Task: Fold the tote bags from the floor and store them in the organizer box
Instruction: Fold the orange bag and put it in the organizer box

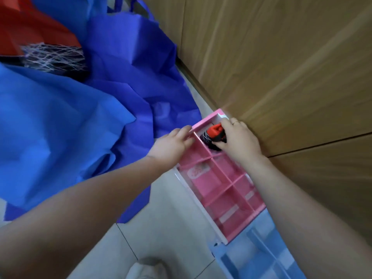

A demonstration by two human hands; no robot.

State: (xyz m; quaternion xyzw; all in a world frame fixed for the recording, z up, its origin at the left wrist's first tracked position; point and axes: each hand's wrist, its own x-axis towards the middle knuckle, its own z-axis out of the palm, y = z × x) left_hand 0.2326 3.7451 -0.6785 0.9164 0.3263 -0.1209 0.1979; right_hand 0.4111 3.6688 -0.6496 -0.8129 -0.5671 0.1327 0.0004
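While our right hand (237, 137) grips the folded red-and-black tote bag (213, 133) in the pink organizer box (219, 178), our left hand (171, 143) touches its rim, fingers straight. Blue tote bags (70, 121) lie beside it on the floor (171, 228).

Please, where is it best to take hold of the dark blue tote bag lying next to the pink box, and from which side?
Probably grip the dark blue tote bag by its handle loop at the far end, from above: the loop stands free, while the body lies crumpled under other bags.
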